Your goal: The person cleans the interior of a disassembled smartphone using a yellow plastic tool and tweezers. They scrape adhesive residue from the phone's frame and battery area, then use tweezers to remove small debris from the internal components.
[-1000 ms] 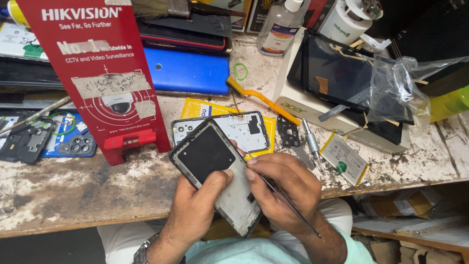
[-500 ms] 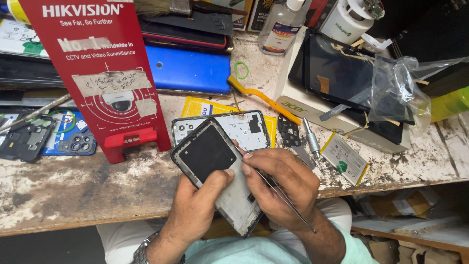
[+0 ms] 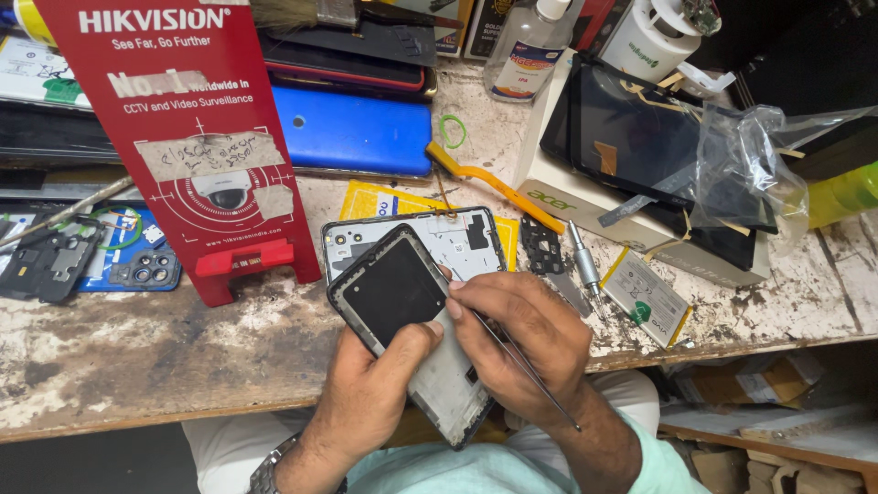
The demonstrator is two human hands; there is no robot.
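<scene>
Holding: left hand [image 3: 370, 393] grips opened phone frame [image 3: 412, 343] from below, thumb pressed on its inner face, other fingers wrapped behind
Right hand [image 3: 521, 343]: fingers pinched together on thin metal tweezers [image 3: 526, 370], tips at frame's right edge
Frame position: tilted, above the bench's near edge, over the lap
Just beyond frame: grey phone back panel [image 3: 448, 240] flat on workbench [image 3: 137, 366]
Right of frame: screwdriver [image 3: 583, 261], flat battery [image 3: 647, 299]
Left of frame: red stand [image 3: 197, 137]
Far behind frame: blue phone [image 3: 352, 133]

The worn, paint-stained counter [image 3: 137, 366] carries a red stand [image 3: 197, 155], a blue phone [image 3: 352, 133] and an orange brush [image 3: 498, 187]; a battery [image 3: 645, 297] lies near its front edge. A screwdriver [image 3: 583, 261] rests beside the battery.
</scene>
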